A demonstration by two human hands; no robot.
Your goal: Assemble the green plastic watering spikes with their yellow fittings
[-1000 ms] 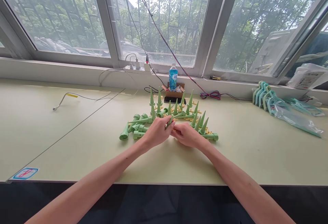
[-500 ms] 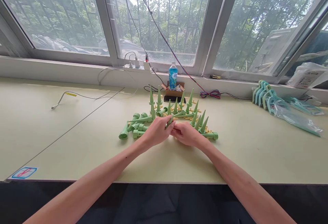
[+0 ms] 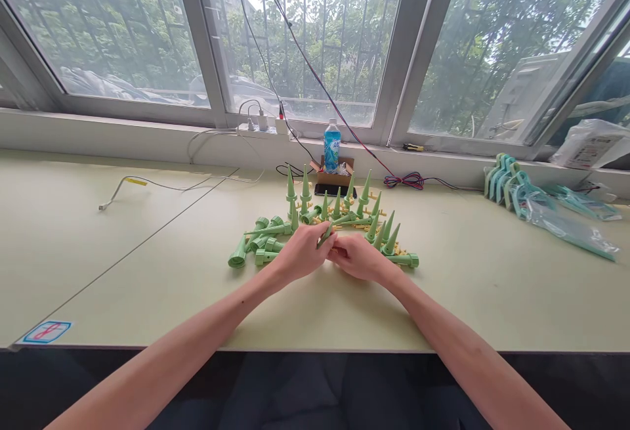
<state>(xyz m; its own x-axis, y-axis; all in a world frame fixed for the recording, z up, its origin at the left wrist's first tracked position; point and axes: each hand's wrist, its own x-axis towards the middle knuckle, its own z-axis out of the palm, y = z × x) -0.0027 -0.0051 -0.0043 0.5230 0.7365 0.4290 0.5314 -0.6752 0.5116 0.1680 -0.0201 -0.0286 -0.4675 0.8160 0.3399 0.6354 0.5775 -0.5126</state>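
Note:
My left hand [image 3: 306,246] is closed round a green plastic spike [image 3: 325,234], whose pointed end shows between thumb and fingers. Against it, my right hand [image 3: 355,256] has its fingers pressed together at the lower end of the spike; what they pinch is hidden. Around both hands are more pieces of the same green plastic. Several spikes stand upright, such as the tall spike [image 3: 365,190] behind. Others lie on their sides, like the capped spike [image 3: 238,254] to the left. Small yellow plastic parts [image 3: 401,251] lie among them.
Behind the spikes a blue bottle [image 3: 332,148] stands by a small cardboard box [image 3: 331,178], with a black phone [image 3: 322,190] in front. Coiled wire [image 3: 404,181] lies to the right. Green hangers [image 3: 512,184] and plastic packaging are at far right. A white cable [image 3: 162,184] crosses the left.

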